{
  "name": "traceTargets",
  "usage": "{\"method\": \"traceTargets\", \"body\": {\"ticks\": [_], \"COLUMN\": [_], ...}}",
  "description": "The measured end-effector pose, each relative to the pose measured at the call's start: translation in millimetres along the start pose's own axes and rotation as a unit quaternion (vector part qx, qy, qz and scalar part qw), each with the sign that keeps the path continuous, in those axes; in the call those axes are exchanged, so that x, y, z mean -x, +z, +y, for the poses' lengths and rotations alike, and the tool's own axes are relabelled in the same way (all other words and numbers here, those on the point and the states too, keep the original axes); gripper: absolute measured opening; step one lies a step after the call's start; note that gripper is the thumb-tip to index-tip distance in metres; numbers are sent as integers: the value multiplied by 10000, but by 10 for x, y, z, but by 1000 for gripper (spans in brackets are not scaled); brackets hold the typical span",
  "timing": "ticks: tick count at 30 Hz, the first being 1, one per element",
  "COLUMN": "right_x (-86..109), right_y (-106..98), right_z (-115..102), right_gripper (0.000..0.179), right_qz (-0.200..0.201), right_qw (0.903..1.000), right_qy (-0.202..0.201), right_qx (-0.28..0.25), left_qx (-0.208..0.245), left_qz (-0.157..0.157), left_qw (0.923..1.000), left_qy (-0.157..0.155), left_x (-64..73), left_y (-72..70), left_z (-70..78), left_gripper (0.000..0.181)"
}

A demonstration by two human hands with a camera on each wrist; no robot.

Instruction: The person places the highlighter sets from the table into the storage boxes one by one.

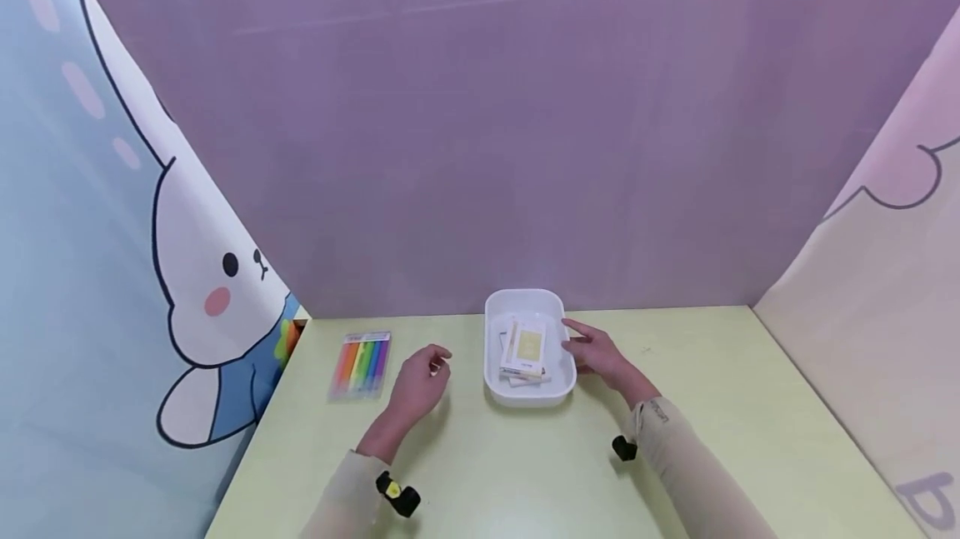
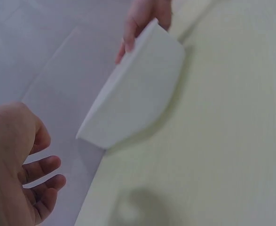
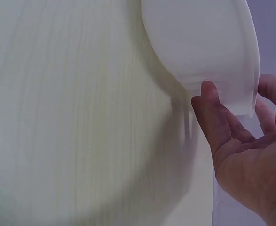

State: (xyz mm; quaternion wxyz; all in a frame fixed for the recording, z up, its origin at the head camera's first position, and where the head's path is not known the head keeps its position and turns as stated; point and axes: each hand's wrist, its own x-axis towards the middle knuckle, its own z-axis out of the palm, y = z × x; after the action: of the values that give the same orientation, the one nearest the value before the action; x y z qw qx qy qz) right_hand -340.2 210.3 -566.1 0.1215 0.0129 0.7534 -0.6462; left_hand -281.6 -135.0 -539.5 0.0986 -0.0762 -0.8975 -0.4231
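Observation:
A white plastic tub (image 1: 493,306) stands at the back of the table. Inside it a small white box with a yellow panel (image 1: 528,346) lies on top of other flat items, whose kind I cannot tell. My right hand (image 1: 600,353) holds the tub by its right side, with fingers (image 3: 212,101) against the outer wall and others at the rim. To the left of the tub, apart from it, my left hand (image 1: 420,382) hovers over the table with loosely bent fingers and nothing in them. Beyond it lies a clear pack of coloured pens (image 1: 362,366).
The pale yellow-green table (image 1: 517,472) meets a purple backdrop (image 1: 480,147) just behind the tub. A printed rabbit panel (image 1: 217,297) borders the left side and a pink and cream panel (image 1: 885,289) the right.

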Motion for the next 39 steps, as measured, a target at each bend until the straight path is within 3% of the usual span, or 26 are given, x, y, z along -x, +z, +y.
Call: {"method": "traceTargets", "body": {"ticks": [5,9,14,18,24,28,39], "right_x": [1,17,-13,10,22,14,7], "right_y": [-5,21,58,71,23,15,-22], "right_z": [-16,-24,-89,-105,-64,-22,-40], "right_gripper": [58,58,57,57,59,59,60], "right_qz": [24,45,113,35,-109,-276,-299], "right_qw": [10000,10000,9997,9995,9997,9994,9995], "right_qy": [27,-29,-90,-183,-81,-122,-82], "right_qx": [-20,4,215,238,190,146,87], "left_qx": [-511,-960,-1805,-2217,-2436,-2446,-2206], "left_qz": [-41,-20,57,-55,-190,-236,-426], "left_qw": [9987,9950,9826,9708,9618,9577,9501], "left_qy": [7,-276,-436,-911,-1231,-1497,-2166], "left_x": [50,108,109,109,129,163,106], "left_y": [-240,-445,-700,-836,-897,-863,-815], "left_z": [-224,-463,-725,-889,-1052,-1144,-1217], "left_gripper": [20,26,42,55,76,86,108]}}
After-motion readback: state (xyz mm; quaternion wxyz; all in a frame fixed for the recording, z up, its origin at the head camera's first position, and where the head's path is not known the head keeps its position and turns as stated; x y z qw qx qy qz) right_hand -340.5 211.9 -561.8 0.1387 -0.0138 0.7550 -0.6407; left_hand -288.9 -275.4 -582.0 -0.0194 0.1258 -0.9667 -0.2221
